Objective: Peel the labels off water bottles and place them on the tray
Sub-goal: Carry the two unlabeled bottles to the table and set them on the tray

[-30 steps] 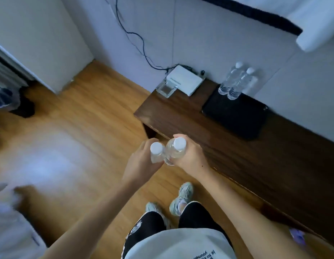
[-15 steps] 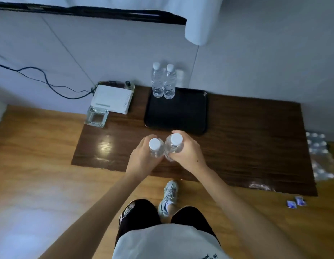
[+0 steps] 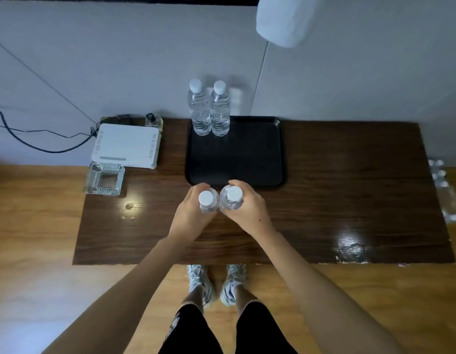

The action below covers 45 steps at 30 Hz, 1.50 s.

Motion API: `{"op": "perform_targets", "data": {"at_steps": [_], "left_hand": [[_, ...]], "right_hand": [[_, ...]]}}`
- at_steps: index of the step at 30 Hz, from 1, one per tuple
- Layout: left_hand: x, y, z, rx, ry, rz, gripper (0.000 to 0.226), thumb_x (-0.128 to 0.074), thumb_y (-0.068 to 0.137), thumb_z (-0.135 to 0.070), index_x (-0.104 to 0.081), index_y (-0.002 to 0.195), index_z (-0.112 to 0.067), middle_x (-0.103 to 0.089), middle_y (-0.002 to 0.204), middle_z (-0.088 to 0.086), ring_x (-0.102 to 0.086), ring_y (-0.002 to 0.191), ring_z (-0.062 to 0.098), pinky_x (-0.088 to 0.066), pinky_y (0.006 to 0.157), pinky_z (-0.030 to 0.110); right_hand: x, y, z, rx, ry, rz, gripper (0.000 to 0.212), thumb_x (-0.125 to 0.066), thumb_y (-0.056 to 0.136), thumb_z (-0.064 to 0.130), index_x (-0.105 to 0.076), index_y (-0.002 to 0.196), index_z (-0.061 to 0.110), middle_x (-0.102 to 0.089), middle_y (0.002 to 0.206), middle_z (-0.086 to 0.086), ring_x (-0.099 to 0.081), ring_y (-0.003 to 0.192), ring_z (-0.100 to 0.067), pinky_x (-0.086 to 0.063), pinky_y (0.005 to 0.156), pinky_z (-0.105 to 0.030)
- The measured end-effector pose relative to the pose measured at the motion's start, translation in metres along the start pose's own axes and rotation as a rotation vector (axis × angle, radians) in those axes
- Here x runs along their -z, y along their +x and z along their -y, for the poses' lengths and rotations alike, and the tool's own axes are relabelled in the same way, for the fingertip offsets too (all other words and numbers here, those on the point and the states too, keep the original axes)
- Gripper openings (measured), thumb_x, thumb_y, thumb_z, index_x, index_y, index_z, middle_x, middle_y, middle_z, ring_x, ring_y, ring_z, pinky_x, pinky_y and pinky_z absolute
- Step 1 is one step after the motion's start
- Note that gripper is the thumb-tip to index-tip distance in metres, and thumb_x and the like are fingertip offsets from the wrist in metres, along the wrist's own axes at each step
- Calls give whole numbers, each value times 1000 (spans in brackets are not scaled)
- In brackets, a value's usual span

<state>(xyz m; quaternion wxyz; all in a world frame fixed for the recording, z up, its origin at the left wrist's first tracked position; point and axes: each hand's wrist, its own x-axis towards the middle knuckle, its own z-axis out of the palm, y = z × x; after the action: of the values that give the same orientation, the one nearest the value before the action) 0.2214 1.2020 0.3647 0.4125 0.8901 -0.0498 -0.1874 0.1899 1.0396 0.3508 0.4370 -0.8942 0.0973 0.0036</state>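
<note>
Two bottles held upright over the near edge of the tray, two more already standing on it.

At the far left a black cable [image 3: 30, 146] runs along the wall to a white box [image 3: 126, 145] on the dark wooden table [image 3: 349, 200], with a clear glass ashtray [image 3: 105, 178] just in front of it. The left hand [image 3: 190, 213] curls round a white-capped bottle [image 3: 207, 201], and the right hand [image 3: 248, 209] curls round a second capped bottle [image 3: 230, 199]; the two touch side by side, above the table at the near rim of the black tray [image 3: 247, 162]. At the tray's far left corner stand two bare bottles [image 3: 209, 111], close together against the wall. Off the table's right end, a pack of bottles [image 3: 444, 190] lies on the wooden floor [image 3: 30, 213].
</note>
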Motion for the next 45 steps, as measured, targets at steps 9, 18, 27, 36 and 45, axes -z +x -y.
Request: {"op": "perform_targets", "data": {"at_steps": [9,18,27,36,45], "left_hand": [[-9,9,53,49,-121,42,85,-82,68,-33,-28,131,-50,-51,117,-30,-53,109,-4,-45,86,16],[-15,30,55,107,-234,32,70,-82,66,-45,-31,107,-70,-57,108,-30,-55,101,-13,-43,75,11],[6,35,31,47,-261,-68,66,-79,61,-50,-35,107,-69,-56,105,-40,-56,101,-11,-51,81,24],[32,108,8,25,-319,-110,72,-75,52,-60,-36,113,-54,-57,102,-28,-56,97,-8,-42,76,14],[9,132,36,94,-336,-74,70,-79,61,-37,-36,114,-50,-58,99,-27,-55,92,-11,-40,71,12]], "right_hand": [[-32,-14,-25,-259,257,61,88,-86,67,22,-36,138,29,-48,129,20,-45,121,3,-35,85,3],[-50,-12,-32,-245,259,-28,69,-85,67,16,-47,120,37,-59,108,23,-54,107,11,-45,85,-8],[-34,9,-12,-159,258,-82,64,-87,66,25,-51,119,29,-63,104,21,-59,103,5,-52,80,-16],[-26,98,4,-173,287,-81,67,-85,62,31,-46,115,44,-60,94,26,-56,91,20,-43,68,-1],[-51,119,-25,-254,310,-83,67,-85,64,27,-49,119,34,-62,95,23,-56,89,18,-42,66,0]]}}
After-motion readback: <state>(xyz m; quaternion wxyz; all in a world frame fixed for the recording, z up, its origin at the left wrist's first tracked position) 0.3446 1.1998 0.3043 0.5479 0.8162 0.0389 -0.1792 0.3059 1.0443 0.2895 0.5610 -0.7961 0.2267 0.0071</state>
